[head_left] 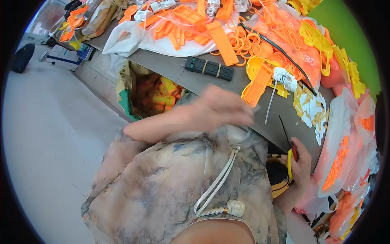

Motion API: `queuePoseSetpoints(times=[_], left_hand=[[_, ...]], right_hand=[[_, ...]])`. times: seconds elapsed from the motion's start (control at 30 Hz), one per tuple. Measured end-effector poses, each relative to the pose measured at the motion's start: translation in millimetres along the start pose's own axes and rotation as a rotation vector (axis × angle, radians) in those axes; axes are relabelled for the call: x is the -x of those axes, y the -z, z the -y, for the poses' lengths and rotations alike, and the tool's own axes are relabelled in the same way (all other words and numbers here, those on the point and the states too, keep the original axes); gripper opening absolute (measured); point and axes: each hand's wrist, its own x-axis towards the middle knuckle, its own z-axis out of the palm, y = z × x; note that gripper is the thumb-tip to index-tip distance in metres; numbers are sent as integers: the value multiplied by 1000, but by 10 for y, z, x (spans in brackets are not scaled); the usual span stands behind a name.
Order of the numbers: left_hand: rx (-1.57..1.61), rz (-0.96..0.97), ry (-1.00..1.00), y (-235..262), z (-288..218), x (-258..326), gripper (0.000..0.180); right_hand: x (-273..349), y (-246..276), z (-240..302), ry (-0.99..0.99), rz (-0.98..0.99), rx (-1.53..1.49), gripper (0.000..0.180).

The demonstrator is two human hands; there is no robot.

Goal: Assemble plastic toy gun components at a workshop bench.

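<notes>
My left hand [225, 106] is smeared by motion over the table's near edge, so its fingers are unclear and I cannot tell whether it holds anything. Low on the right, my right hand [301, 162] is closed around a tool with a red and yellow handle [289, 163] and a thin dark shaft pointing up. Beyond the hands lies a yellow plastic shell [254, 65] with an orange block [260, 86] on it. A white mechanism with a thin pale rod [285, 79] rests against these parts.
A dark green block with bands [209, 68] lies on the grey table [162, 61]. Orange parts [174, 34] and rings [241, 42] pile up behind. White and yellow stickers [313, 107] and a bin [339, 138] are at right. An open bag [125, 87] holds yellow-orange pieces.
</notes>
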Motion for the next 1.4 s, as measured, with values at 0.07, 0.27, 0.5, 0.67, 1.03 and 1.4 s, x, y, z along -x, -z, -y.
queuePoseSetpoints(times=[0.07,0.27,0.5,0.67,1.03,1.4], left_hand=[[1,-392,-12,410,-112,166,17],[-1120,-1030,197,2117,13,797,13],[-1314,-857,230,2620,300,764,16],[-1564,-741,115,2889,646,746,13],[-1027,-744,-405,1304,-37,17,15],[-652,186,-708,-438,289,-925,34]], right_hand=[[-87,70,-81,-5,-21,83,44],[-287,136,-167,58,-100,362,47],[-311,105,-75,89,-201,439,41],[-267,-154,185,240,-306,319,33],[-542,-900,424,168,-331,379,29],[-544,-488,428,296,-342,27,17]])
